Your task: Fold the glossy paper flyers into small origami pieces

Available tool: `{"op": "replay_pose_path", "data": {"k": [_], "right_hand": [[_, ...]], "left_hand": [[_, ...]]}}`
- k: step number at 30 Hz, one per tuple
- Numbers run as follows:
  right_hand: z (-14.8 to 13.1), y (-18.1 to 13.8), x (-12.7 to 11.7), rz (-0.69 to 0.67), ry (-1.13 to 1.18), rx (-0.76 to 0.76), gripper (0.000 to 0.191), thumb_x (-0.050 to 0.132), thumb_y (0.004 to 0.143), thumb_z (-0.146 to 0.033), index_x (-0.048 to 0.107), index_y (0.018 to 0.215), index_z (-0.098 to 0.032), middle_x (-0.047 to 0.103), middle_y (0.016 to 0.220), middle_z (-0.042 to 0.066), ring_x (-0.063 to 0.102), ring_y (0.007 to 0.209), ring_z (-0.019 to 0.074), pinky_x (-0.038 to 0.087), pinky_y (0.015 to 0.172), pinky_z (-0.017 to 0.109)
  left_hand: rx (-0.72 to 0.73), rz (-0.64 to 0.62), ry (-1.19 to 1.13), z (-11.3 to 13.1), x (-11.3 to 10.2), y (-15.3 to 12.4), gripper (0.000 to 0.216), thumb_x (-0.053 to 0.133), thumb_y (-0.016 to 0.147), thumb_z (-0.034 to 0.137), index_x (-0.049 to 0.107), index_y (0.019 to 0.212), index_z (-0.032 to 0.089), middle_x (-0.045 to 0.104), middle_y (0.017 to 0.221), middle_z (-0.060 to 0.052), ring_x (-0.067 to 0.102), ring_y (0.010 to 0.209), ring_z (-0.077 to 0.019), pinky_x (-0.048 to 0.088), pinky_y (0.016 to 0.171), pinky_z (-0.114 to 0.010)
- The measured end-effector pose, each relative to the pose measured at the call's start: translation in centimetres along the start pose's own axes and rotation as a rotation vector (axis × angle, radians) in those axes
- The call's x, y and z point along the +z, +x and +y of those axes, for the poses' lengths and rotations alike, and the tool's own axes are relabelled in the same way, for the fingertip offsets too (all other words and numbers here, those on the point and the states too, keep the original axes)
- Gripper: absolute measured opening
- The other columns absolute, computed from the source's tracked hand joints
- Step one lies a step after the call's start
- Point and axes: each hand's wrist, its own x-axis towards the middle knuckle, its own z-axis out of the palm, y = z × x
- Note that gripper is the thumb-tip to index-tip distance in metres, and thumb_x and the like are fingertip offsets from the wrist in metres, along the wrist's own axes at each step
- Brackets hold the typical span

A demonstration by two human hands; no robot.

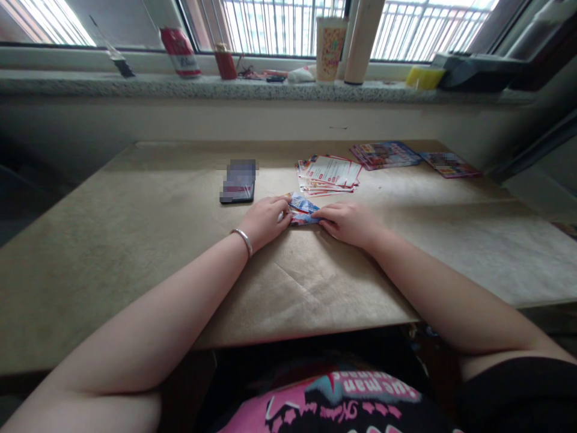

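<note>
Between my hands, on the table (180, 264), lies a small piece of folded printed paper (303, 207) in blue, white and red. My left hand (267, 221), with a silver bangle at its wrist, pinches the paper's left end. At the right end, the fingertips of my right hand (347, 222) are closed on the same paper. Just beyond it is a loose stack of printed leaflets (331, 172), the top one white with red edging. A dark phone (240, 181) rests to the left, past my left hand.
Colourful printed leaflets lie in a pile (385, 154) at the back right, beside another leaflet group (451, 164). On the stone windowsill (270, 89) stand a red can (179, 53), a red bottle (225, 63), a patterned cup (330, 49) and a yellow sponge-like block (424, 78).
</note>
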Motion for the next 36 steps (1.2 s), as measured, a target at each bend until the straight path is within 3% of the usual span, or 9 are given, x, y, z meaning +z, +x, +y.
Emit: {"op": "replay_pose_path", "data": {"k": [4, 9, 12, 18, 23, 28, 36], "right_hand": [[-0.2, 0.1, 0.1, -0.006, 0.003, -0.035, 0.029, 0.049, 0.094, -0.026, 0.071, 0.113, -0.025, 0.073, 0.114, 0.004, 0.068, 0.098, 0.0221, 0.050, 0.082, 0.033], [0.2, 0.3, 0.6, -0.003, 0.010, -0.056, 0.032, 0.047, 0.095, -0.022, 0.072, 0.116, -0.024, 0.072, 0.114, 0.005, 0.065, 0.100, 0.0221, 0.050, 0.086, 0.035], [0.4, 0.5, 0.9, 0.009, 0.021, -0.066, 0.034, 0.047, 0.094, -0.018, 0.071, 0.117, -0.023, 0.073, 0.113, 0.006, 0.063, 0.099, 0.0213, 0.050, 0.087, 0.035], [0.7, 0.9, 1.6, 0.039, 0.039, -0.064, 0.035, 0.047, 0.093, -0.014, 0.073, 0.114, -0.022, 0.072, 0.111, 0.007, 0.061, 0.097, 0.0203, 0.048, 0.090, 0.034], [0.7, 0.8, 1.7, 0.063, 0.034, -0.038, 0.034, 0.046, 0.094, -0.017, 0.072, 0.115, -0.023, 0.071, 0.109, 0.007, 0.061, 0.097, 0.0193, 0.047, 0.087, 0.032], [0.2, 0.7, 0.9, 0.001, -0.003, 0.049, 0.028, 0.049, 0.093, -0.021, 0.073, 0.107, -0.021, 0.075, 0.102, 0.005, 0.064, 0.092, 0.0198, 0.046, 0.082, 0.030], [0.0, 0.8, 0.8, -0.013, -0.013, 0.030, 0.030, 0.048, 0.095, -0.024, 0.075, 0.107, -0.022, 0.074, 0.108, 0.004, 0.063, 0.097, 0.0199, 0.047, 0.085, 0.031]], "left_hand": [[0.004, -0.005, 0.124, 0.4, -0.2, 0.1, 0.029, 0.042, 0.093, 0.030, 0.065, 0.105, 0.016, 0.070, 0.113, -0.011, 0.065, 0.104, -0.0256, 0.049, 0.094, -0.042], [-0.008, 0.032, 0.216, 0.9, -0.5, -0.1, 0.029, 0.042, 0.093, 0.032, 0.067, 0.094, 0.016, 0.073, 0.089, -0.010, 0.065, 0.085, -0.0238, 0.040, 0.103, -0.048], [-0.026, 0.029, 0.202, 0.8, -0.4, 0.0, 0.027, 0.045, 0.091, 0.033, 0.066, 0.090, 0.016, 0.073, 0.090, -0.009, 0.064, 0.085, -0.0239, 0.038, 0.105, -0.049], [-0.092, -0.021, 0.068, 0.2, 0.0, 0.5, 0.022, 0.049, 0.089, 0.030, 0.065, 0.087, 0.016, 0.071, 0.098, -0.010, 0.061, 0.097, -0.0252, 0.047, 0.093, -0.039], [-0.112, -0.024, 0.047, 0.1, 0.0, 0.6, 0.020, 0.051, 0.088, 0.029, 0.066, 0.087, 0.016, 0.071, 0.101, -0.010, 0.061, 0.100, -0.0249, 0.046, 0.096, -0.040], [-0.117, -0.015, 0.037, -0.1, 0.2, 0.6, 0.019, 0.052, 0.087, 0.029, 0.066, 0.085, 0.016, 0.071, 0.100, -0.009, 0.061, 0.100, -0.0244, 0.046, 0.095, -0.040], [-0.140, -0.009, 0.036, -0.1, 0.3, 0.7, 0.017, 0.053, 0.086, 0.028, 0.065, 0.086, 0.015, 0.071, 0.101, -0.010, 0.062, 0.101, -0.0257, 0.046, 0.095, -0.041]]}}
